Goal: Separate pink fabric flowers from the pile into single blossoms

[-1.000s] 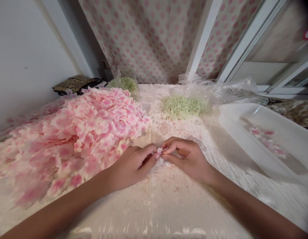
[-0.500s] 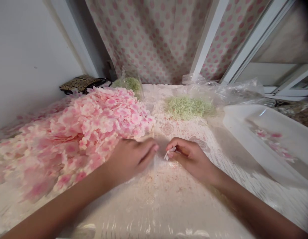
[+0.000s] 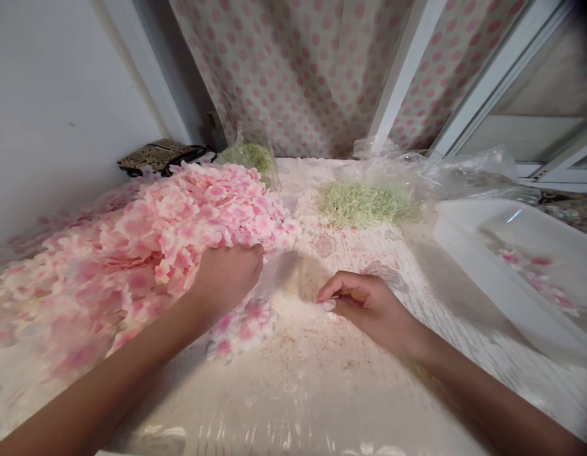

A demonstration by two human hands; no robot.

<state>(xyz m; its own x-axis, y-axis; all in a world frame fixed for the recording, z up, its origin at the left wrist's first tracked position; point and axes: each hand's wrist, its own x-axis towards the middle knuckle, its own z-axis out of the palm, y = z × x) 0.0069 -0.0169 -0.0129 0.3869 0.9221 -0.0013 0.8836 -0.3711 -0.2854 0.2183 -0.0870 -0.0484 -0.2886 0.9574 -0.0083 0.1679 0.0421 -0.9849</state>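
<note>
My right hand [image 3: 364,304] pinches a small pale flower petal [image 3: 327,304] between thumb and fingertips, just above the table. Curled closed, my left hand [image 3: 230,272] is at the right edge of a big pile of pink and white artificial flower petals [image 3: 212,202]. Its fingertips are turned out of sight, so whatever they grip, if anything, is hidden. Below the left wrist, a few loose pink-centred petals [image 3: 248,326] lie on the white patterned tablecloth [image 3: 293,392].
Green thread-like stems [image 3: 369,204] lie at the back, beside crumpled clear plastic bags [image 3: 445,171]. A white tray [image 3: 483,266] at the right holds several pink flowers [image 3: 535,275]. A patterned pouch [image 3: 160,155] and a bag of green material [image 3: 255,158] stand behind the pile.
My left hand has drawn away leftward from my right hand to the pile's edge, uncovering the loose petals below it. My right hand stays nearly in place, still pinching the pale petal.
</note>
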